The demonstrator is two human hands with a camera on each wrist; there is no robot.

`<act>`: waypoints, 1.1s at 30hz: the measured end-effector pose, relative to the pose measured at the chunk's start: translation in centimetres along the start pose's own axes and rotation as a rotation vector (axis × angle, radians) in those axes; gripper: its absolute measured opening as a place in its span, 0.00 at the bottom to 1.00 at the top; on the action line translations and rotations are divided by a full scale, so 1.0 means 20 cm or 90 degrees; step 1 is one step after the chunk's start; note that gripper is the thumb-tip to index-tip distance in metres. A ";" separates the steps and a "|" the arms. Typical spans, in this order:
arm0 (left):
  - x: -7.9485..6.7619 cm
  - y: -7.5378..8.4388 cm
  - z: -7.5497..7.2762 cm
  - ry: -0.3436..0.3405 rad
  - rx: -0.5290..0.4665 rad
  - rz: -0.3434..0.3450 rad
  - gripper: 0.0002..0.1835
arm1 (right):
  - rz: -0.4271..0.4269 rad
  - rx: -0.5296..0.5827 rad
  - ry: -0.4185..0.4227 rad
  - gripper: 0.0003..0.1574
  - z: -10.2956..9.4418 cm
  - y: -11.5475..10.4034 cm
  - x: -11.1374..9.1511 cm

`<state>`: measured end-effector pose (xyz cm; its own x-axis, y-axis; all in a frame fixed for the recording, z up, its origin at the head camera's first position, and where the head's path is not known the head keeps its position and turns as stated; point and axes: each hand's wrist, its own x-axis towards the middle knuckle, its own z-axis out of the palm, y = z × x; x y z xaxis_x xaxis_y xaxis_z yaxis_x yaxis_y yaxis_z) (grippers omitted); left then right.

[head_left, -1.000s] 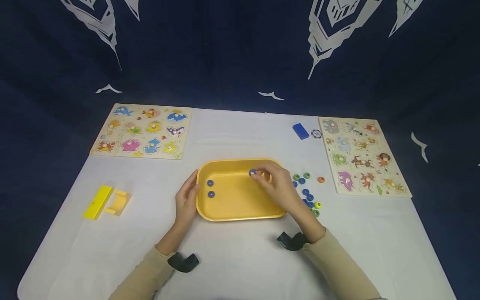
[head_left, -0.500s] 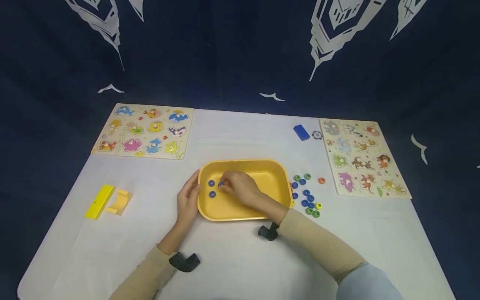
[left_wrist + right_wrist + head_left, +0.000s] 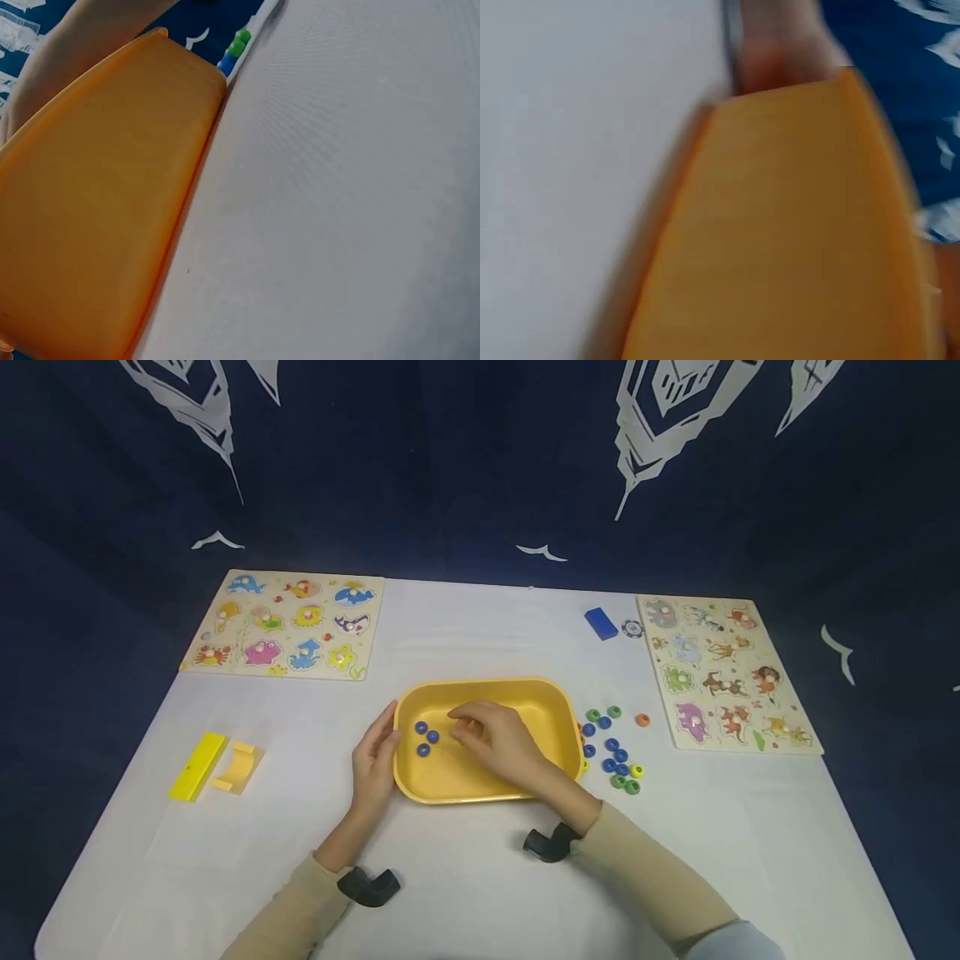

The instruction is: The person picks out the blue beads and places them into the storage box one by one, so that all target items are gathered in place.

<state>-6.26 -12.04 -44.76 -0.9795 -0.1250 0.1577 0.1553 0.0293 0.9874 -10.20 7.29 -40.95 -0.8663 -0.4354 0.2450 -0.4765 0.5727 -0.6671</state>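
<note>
A yellow tray [image 3: 510, 777] lies on the white table, its near wall filling much of both wrist views. My left hand [image 3: 372, 764] holds the tray's left end, thumb at the rim and fingers along the outer wall. Inside, near that end, sit three blue beads [image 3: 432, 737] close together. My right hand [image 3: 498, 743] is over the middle of the tray, just right of the beads, fingers loosely bent with nothing seen between them. Beyond the tray's right end is a scatter of blue, green, yellow and orange beads [image 3: 621, 756], a few partly hidden by the rim.
Wooden animal puzzle boards stand at the back left [image 3: 285, 622] and right [image 3: 727, 677]. A blue block [image 3: 601, 623] lies beside a patterned round chip [image 3: 632, 628]. At the left are a yellow block [image 3: 198, 767] and a pale yellow arched block [image 3: 238, 767].
My right hand carried a blue bead leftward across the tray, let it go beside the other two, then drew back slightly right. The left hand stayed at the tray's end.
</note>
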 end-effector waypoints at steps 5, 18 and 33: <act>0.00 0.00 0.00 0.000 0.003 0.002 0.22 | -0.063 0.034 0.210 0.14 -0.18 0.09 -0.18; 0.01 0.00 0.00 0.004 -0.001 -0.007 0.22 | 0.302 -0.081 0.369 0.23 -0.37 0.54 -0.57; 0.00 -0.01 0.00 -0.006 -0.003 -0.002 0.22 | 0.389 -0.160 0.255 0.15 -0.32 0.62 -0.57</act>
<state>-6.32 -12.10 -44.86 -0.9813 -0.1156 0.1541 0.1522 0.0246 0.9880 -7.25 23.82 -47.52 -0.9519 0.2661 0.1519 0.1261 0.7919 -0.5974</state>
